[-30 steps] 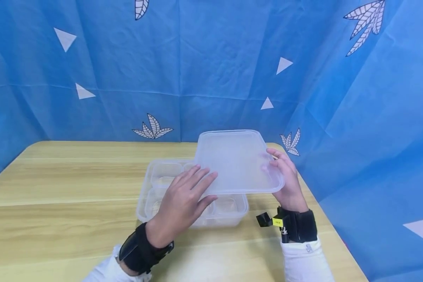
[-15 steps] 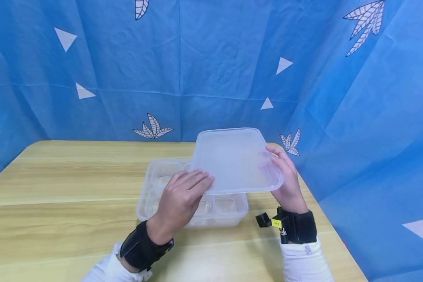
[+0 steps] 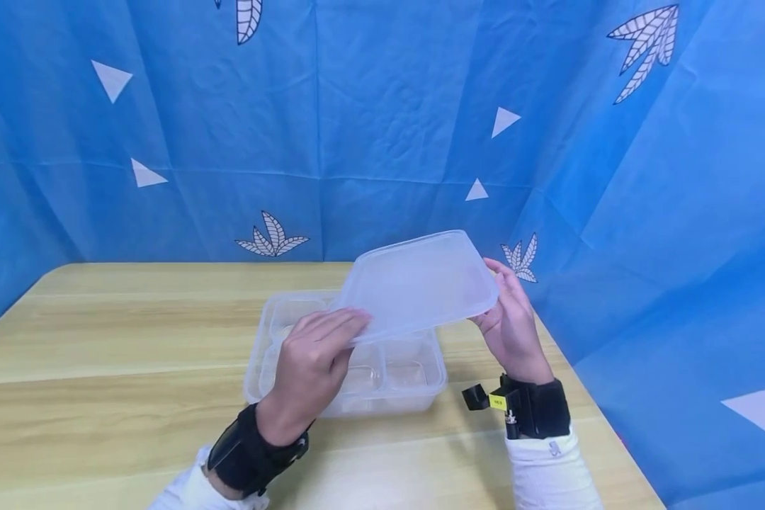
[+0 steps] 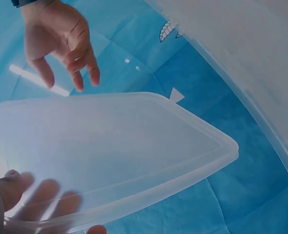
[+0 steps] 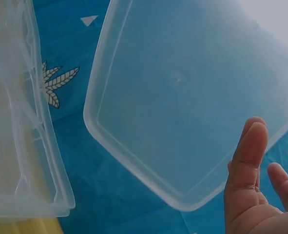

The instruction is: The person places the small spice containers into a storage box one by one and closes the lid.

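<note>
My left hand (image 3: 312, 361) pinches a frosted, translucent plastic lid (image 3: 421, 283) by its near left edge. The lid is held tilted above a clear compartment box (image 3: 382, 404), hiding its back right part. Through the lid in the left wrist view, the left fingers (image 4: 44, 197) show faintly on the far side from the thumb. My right hand (image 3: 513, 329) is beside the lid's right edge; its fingers are loose, and in the left wrist view a gap separates them from the lid. Part of the box (image 5: 56, 161) fills the left of the right wrist view.
The box stands on a light wood-grain table (image 3: 115, 368). A blue curtain (image 3: 382, 120) with white leaf and triangle prints hangs behind the table and along its right side. A small black camera (image 3: 476, 397) sticks out from the right wrist strap.
The lid's right side has tipped up and the lid has shifted slightly left with my left hand. My right hand has let go of its right edge. The view has shifted a little.
</note>
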The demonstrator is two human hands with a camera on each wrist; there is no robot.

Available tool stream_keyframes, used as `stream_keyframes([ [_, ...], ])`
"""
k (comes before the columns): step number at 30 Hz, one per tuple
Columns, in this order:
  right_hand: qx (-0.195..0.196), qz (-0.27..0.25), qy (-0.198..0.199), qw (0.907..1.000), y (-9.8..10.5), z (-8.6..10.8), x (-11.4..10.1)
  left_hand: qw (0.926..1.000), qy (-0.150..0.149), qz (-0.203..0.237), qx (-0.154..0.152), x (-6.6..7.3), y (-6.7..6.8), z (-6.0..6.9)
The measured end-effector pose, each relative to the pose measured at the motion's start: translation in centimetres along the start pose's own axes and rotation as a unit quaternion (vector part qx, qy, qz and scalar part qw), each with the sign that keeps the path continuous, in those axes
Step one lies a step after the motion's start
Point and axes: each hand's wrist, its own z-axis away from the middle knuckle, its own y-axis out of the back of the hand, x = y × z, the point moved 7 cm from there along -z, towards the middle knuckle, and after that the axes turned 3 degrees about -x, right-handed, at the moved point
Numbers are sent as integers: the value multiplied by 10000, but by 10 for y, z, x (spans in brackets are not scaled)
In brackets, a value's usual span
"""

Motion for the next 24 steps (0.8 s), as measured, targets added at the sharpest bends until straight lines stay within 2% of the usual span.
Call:
stream_keyframes([
  [2, 56, -22, -49, 10000, 2, 0, 3, 9999, 64, 49, 110, -2, 3, 0],
  [6, 295, 292, -151, 9990, 7, 0, 7, 9989, 287, 259, 255, -7, 9, -2],
  [10, 548, 776, -287, 9951, 9, 0, 10, 9951, 715, 574, 382, -16, 15, -3],
  [15, 793, 1265, -454, 9877, 14, -2, 15, 9849, 1292, 1078, 405, -26, 19, -4],
  [20, 952, 1872, -590, 9759, 21, -3, 20, 9681, 2050, 1407, 322, -35, 20, -2],
  [24, 1099, 2135, -697, 9682, 27, -5, 25, 9443, 2858, 1614, 241, -41, 21, 2],
])
